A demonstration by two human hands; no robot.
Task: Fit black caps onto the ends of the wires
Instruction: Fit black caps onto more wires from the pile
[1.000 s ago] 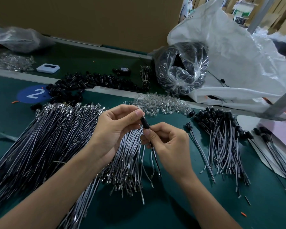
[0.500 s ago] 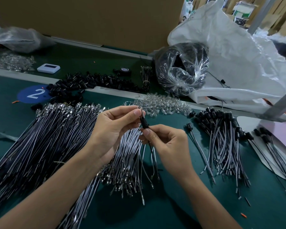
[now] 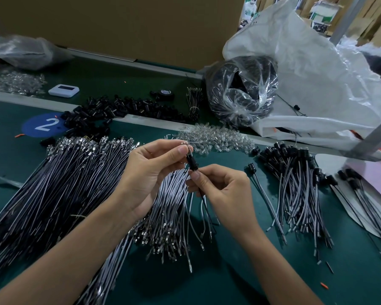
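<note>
A black cap (image 3: 193,162) is pinched between thumb and forefinger of the left hand (image 3: 154,172), while the wire (image 3: 204,202) just below it is pinched by the curled fingers of the right hand (image 3: 226,190). Under and left of the left hand bare wires (image 3: 53,183) are heaped, capped wires (image 3: 295,186) are laid right of the right hand, and loose caps (image 3: 119,106) are piled beyond the left hand.

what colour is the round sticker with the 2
Blue sticker, white numeral; head view shows it best.
</note>
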